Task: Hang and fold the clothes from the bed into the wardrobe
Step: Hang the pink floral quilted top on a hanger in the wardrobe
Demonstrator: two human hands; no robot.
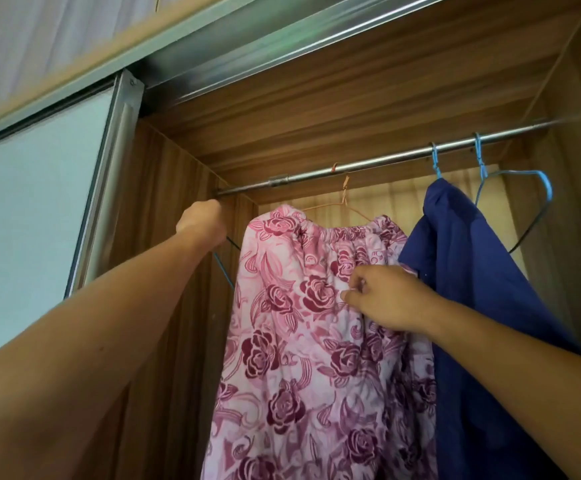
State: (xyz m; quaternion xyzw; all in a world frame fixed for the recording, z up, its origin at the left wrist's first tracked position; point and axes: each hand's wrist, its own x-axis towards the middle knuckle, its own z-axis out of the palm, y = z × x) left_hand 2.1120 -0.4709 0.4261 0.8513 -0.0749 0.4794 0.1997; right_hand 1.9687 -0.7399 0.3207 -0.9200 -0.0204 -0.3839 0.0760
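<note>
Inside the wardrobe, at nine o'clock beneath the rail (386, 161), the left grip (200, 220) is clenched on a blue wire hanger (223, 271), probably to hook it on or lift it off. The fist hides the hanger's hook. At centre the floral skirt (299, 358) hangs from an orange hanger (344, 199), and the right grip (382, 299) pinches its cloth, likely to straighten it. At three o'clock a blue garment (472, 306) hangs, cut off below. The bed is out of view.

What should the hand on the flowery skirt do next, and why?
Probably let go: the right hand pinches the flowery skirt, which already hangs from its orange hanger on the rail, while the left hand grips a blue hanger beside it.
</note>
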